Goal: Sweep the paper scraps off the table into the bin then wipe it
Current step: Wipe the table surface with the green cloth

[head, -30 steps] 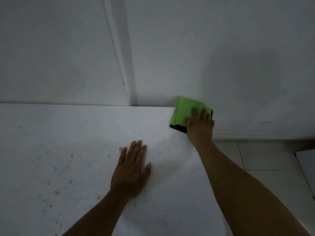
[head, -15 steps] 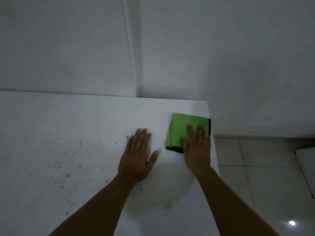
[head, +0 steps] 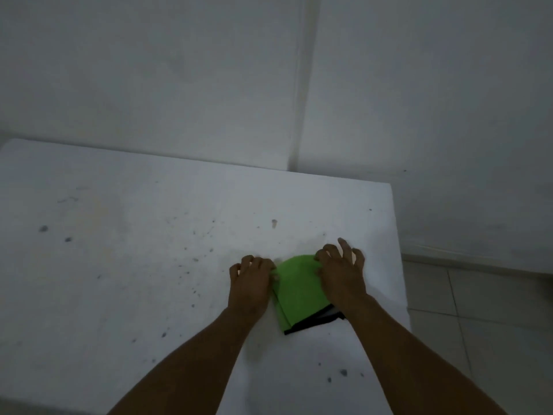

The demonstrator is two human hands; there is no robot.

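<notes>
A folded green cloth [head: 299, 292] with a black edge lies on the white table [head: 134, 265], near its right side. My left hand [head: 250, 281] grips the cloth's left edge with curled fingers. My right hand [head: 342, 274] pinches the cloth's upper right corner, with some fingers raised. The far end of the cloth is lifted and bent over. Dark specks and stains dot the tabletop. No paper scraps and no bin show in the frame.
A white wall [head: 179, 70] with a vertical corner stands right behind the table. The table's right edge [head: 399, 265] drops to a tiled floor [head: 478, 324].
The cloth has slid back from the table's far right corner toward me. My left hand left the bare tabletop and took hold of the cloth; both hands now grip it.
</notes>
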